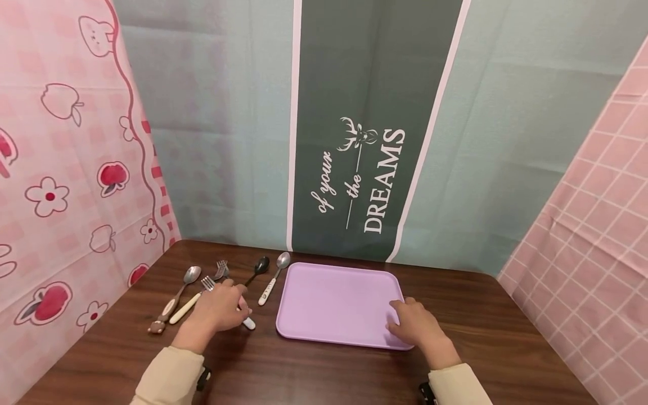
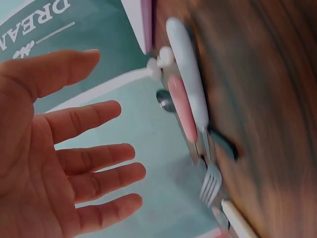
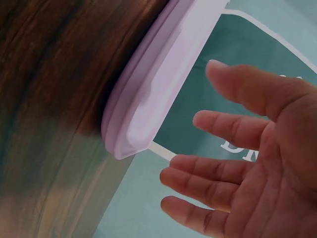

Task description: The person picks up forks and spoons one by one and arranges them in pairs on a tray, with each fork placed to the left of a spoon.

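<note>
My left hand (image 1: 220, 306) hovers over the cutlery on the left, fingers spread and apart from it in the left wrist view. Beneath it lie a fork with a pale blue handle (image 2: 188, 69), a pink handle (image 2: 182, 109) and a dark handle (image 2: 223, 143). To its left are a spoon with a brown bear handle (image 1: 171, 306) and a cream-handled fork (image 1: 186, 309). A black spoon (image 1: 261, 265) and a white-handled spoon (image 1: 268, 291) lie to its right. Above the right edge of the lilac tray (image 1: 339, 304), my right hand (image 1: 417, 323) holds nothing, fingers loosely extended.
The tray rests flat on a dark wooden table (image 1: 283, 371). Behind stands a green curtain (image 1: 228, 169) with a printed dark stripe. Pink patterned cloths (image 1: 61, 185) hang at the left and right sides.
</note>
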Motion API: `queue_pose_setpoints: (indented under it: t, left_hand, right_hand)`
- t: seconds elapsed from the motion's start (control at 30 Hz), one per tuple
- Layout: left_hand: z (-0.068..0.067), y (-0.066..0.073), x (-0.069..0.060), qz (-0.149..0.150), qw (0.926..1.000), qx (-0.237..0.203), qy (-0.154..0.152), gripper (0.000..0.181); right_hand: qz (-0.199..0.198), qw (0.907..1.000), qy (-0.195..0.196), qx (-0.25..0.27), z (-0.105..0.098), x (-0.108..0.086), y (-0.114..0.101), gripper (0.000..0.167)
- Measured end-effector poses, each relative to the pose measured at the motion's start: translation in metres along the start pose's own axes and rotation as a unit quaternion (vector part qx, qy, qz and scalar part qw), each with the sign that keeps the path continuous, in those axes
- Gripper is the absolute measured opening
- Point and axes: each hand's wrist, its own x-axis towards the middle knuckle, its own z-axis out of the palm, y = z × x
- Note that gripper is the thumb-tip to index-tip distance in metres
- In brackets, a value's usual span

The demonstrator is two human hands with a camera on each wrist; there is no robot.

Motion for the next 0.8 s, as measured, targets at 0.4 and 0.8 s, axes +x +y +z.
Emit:
queue_pose_setpoints:
  t: [0.4,0.8]
  left_hand:
    - [-0.008,-0.046,-0.005,-0.009,0.9972,-0.069,-0.028,0.027]
    - [-0.015,-0.064,-0.006,-0.027,0.9932,-0.093,-0.065,0.031]
  right_hand:
    - [0.111,0.9900,-0.084,0.025,0.002,0.000,0.015,0.047]
    - [0.113,0.9797,-0.106,0.127,0.011,0.002,0.030,0.019]
